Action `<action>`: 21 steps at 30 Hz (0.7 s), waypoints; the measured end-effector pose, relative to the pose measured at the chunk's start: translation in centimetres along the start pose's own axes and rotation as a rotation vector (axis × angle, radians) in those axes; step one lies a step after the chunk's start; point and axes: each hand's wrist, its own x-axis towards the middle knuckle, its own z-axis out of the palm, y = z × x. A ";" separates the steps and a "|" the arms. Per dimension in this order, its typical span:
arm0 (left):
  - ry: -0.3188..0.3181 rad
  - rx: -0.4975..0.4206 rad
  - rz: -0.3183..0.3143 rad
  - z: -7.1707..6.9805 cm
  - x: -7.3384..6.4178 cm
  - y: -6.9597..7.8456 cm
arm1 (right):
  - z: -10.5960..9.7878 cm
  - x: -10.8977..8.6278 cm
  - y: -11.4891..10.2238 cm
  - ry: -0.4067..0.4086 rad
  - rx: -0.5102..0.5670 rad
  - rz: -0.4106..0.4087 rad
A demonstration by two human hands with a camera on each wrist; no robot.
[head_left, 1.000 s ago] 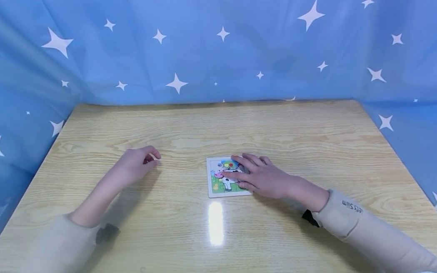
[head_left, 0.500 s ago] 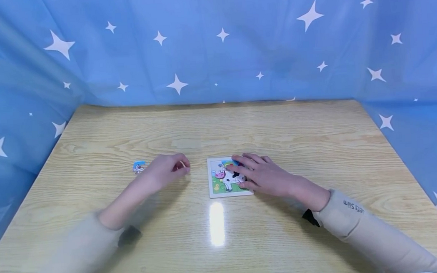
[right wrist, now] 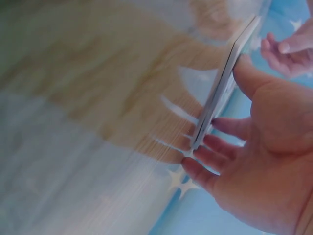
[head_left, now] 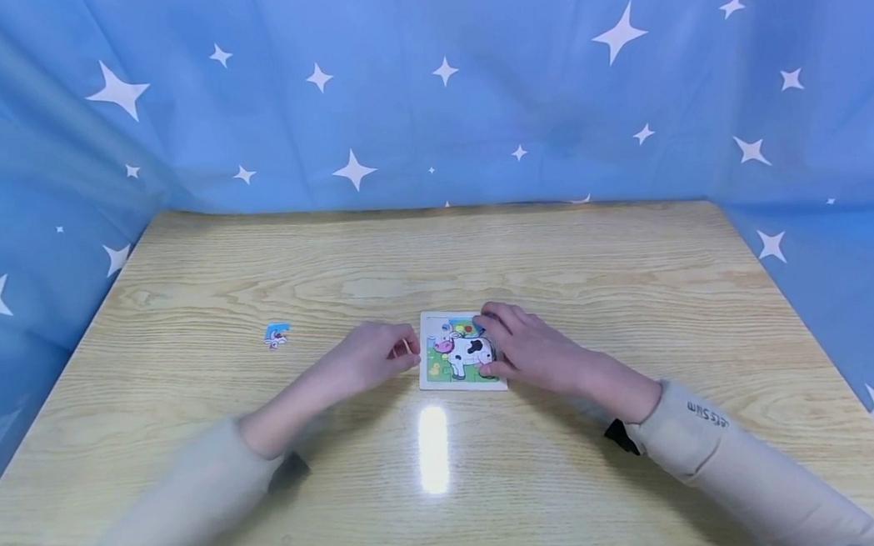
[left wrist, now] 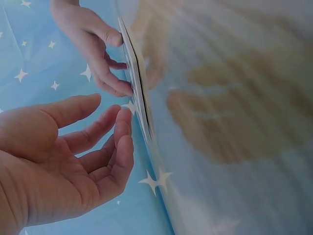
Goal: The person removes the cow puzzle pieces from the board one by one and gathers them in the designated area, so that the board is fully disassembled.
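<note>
A small jigsaw puzzle board (head_left: pixel 463 356) with a cow picture and a white frame lies flat on the table. The upper left of its picture looks pale. My right hand (head_left: pixel 535 342) rests on its right side in the head view; in the right wrist view, its spread fingers (right wrist: pixel 225 128) and thumb touch the board. Just left of the board is my left hand (head_left: pixel 378 353), fingers loosely bent and nothing visible between them in the left wrist view. A loose blue and white puzzle piece (head_left: pixel 276 335) lies farther left.
The light wooden table (head_left: pixel 594 255) reaches back to a blue curtain (head_left: pixel 395 83) with white stars, which also hangs along both sides. A bright light reflection shows on the tabletop in front of the board.
My left hand has moved right, up to the board's left side, and the loose puzzle piece has come into view behind it. My right fingers have drawn back slightly, showing more cow; the board has turned slightly.
</note>
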 end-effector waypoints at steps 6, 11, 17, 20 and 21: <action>-0.001 0.025 0.022 0.2 0.9 0.3 | 1.5 0.3 1.8 0.067 -0.001 -0.017; -0.031 0.033 -0.035 0.1 1.9 0.9 | 0.7 0.2 1.0 0.057 0.011 -0.001; -0.035 0.033 -0.034 0.3 3.0 1.1 | 2.0 0.6 2.6 0.052 0.009 0.004; -0.035 0.043 -0.031 0.4 3.4 1.0 | 3.5 0.8 4.2 0.068 -0.003 -0.006; -0.036 0.049 -0.035 0.4 3.6 1.0 | 3.7 0.9 4.5 0.075 -0.015 -0.012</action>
